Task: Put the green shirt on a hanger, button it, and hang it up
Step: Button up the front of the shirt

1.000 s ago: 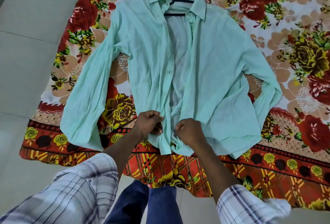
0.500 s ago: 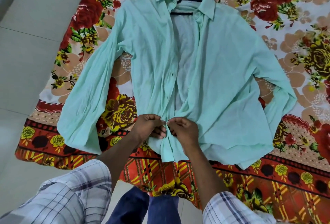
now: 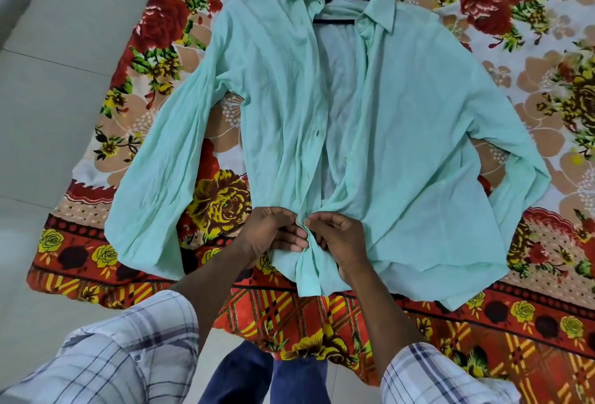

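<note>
The green shirt (image 3: 402,133) lies front-up on a flowered bedspread, sleeves spread to both sides. A dark hanger (image 3: 335,7) sits inside its collar, hook poking out at the top. The front gapes open from the collar down to near the hem. My left hand (image 3: 269,233) pinches the left front edge near the bottom. My right hand (image 3: 338,238) pinches the right front edge against it, fingertips of both meeting at the placket. The button between my fingers is hidden.
The flowered bedspread (image 3: 531,323) covers the bed, its red patterned border hanging at the near edge. Pale tiled floor (image 3: 48,114) lies to the left. My legs in blue trousers (image 3: 257,374) stand against the bed's edge.
My hands have come together at the lower placket, pulling the two front edges onto each other. The camera view has shifted slightly, so the shirt sits further right in the frame.
</note>
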